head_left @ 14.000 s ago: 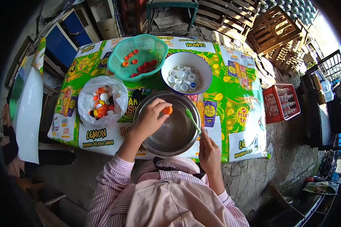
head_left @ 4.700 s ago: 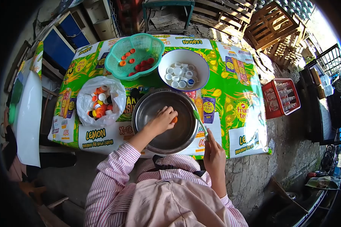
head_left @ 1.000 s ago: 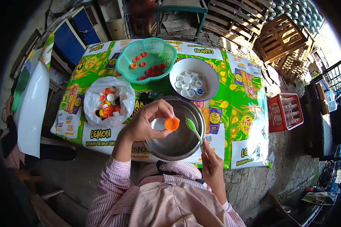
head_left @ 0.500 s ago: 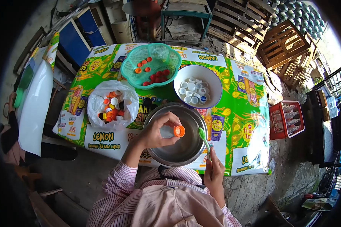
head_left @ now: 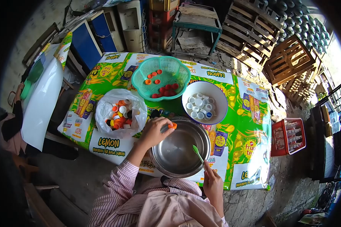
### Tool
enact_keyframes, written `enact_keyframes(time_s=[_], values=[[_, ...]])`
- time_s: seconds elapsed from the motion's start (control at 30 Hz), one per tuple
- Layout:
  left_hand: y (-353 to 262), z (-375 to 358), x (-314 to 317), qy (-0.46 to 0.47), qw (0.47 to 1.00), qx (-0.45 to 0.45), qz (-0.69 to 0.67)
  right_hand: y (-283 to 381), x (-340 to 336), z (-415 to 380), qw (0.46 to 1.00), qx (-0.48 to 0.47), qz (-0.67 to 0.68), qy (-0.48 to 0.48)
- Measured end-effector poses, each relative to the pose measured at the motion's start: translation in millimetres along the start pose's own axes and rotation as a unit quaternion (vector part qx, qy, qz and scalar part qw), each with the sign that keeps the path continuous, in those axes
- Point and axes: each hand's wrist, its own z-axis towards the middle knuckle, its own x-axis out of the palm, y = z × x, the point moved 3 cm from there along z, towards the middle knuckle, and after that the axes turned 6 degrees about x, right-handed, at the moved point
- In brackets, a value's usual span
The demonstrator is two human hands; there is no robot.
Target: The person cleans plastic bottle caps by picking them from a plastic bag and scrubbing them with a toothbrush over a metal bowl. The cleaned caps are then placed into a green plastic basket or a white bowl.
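Note:
An orange cap (head_left: 172,125) is pinched between the fingers of my left hand (head_left: 157,130), over the upper left rim of the steel bowl (head_left: 174,153). My right hand (head_left: 213,183) grips a green toothbrush (head_left: 197,153), its head over the bowl's right side. Left of the bowl, a white plastic bag (head_left: 139,109) holds mixed caps in orange, white, yellow and black. Behind it, a green basket (head_left: 140,73) contains orange and red caps. White caps (head_left: 201,106) and a blue-topped one lie in the white basin (head_left: 220,94).
The table has a green and white printed cover (head_left: 240,151). A red crate (head_left: 278,138) stands on the floor at right. Wooden pallets (head_left: 246,30) and a metal-framed table (head_left: 197,20) are behind. At far left, another person's hand (head_left: 19,90) is near a green object.
My left hand with the orange cap has moved up and left toward the bowl's rim. The toothbrush has moved lower and away from the cap. The camera view has shifted.

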Motion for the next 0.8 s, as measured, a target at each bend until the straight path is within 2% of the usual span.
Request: enact_keyframes(time_s=[0.1,0.17,0.23,0.3,0.37,0.4,0.43,0.5,0.57,0.63,0.67,0.7,0.77,0.8], values=[[53.5,42.9,-20.0,-0.107,0.992,-0.047,0.055,-5.0,1.0,2.9,1.0,-0.016,-0.01,-0.01],[88.8,76.3,-31.2,-0.071,0.985,-0.131,0.091,-3.1,2.1,3.8,0.999,-0.027,-0.015,-0.02],[135.5,98.1,-28.7,-0.135,0.981,-0.109,0.084,0.3,2.5,4.5,0.999,-0.029,-0.015,-0.012],[134.4,100.9,-28.8,-0.139,0.981,-0.118,0.072,0.7,3.0,3.4,0.999,-0.033,-0.012,-0.012],[129.7,99.1,-34.4,-0.198,0.971,-0.042,0.125,0.0,4.5,2.3,0.999,-0.029,-0.007,-0.02],[125.5,88.9,-35.6,-0.251,0.964,-0.019,0.082,0.5,3.2,1.2,1.0,-0.01,-0.006,-0.007],[117.4,76.2,-37.5,-0.248,0.965,-0.02,0.085,-1.0,5.0,1.5,1.0,-0.008,-0.003,-0.005],[102.0,35.5,-50.0,-0.358,0.932,-0.055,-0.023,-6.2,8.6,-0.6,1.0,-0.013,-0.002,-0.014],[94.9,-5.4,-65.4,-0.404,0.896,-0.18,-0.035,-6.8,11.1,0.0,1.0,-0.018,0.001,-0.009],[108.9,-38.7,-79.0,-0.414,0.9,-0.135,0.025,-5.4,10.1,0.6,1.0,-0.016,0.002,-0.011],[110.7,-53.2,-85.3,-0.373,0.907,-0.152,0.122,-5.8,10.3,1.0,1.0,-0.015,-0.002,-0.005],[114.8,-62.2,-89.5,-0.336,0.922,-0.129,0.14,-4.3,9.7,1.8,1.0,-0.017,-0.002,-0.001],[124.7,-78.0,-92.2,-0.24,0.93,-0.147,0.235,0.5,7.2,5.1,1.0,-0.01,0.016,0.023],[122.3,-80.5,-94.2,-0.242,0.929,-0.151,0.237,1.9,6.9,6.7,0.999,-0.013,0.008,0.029]])
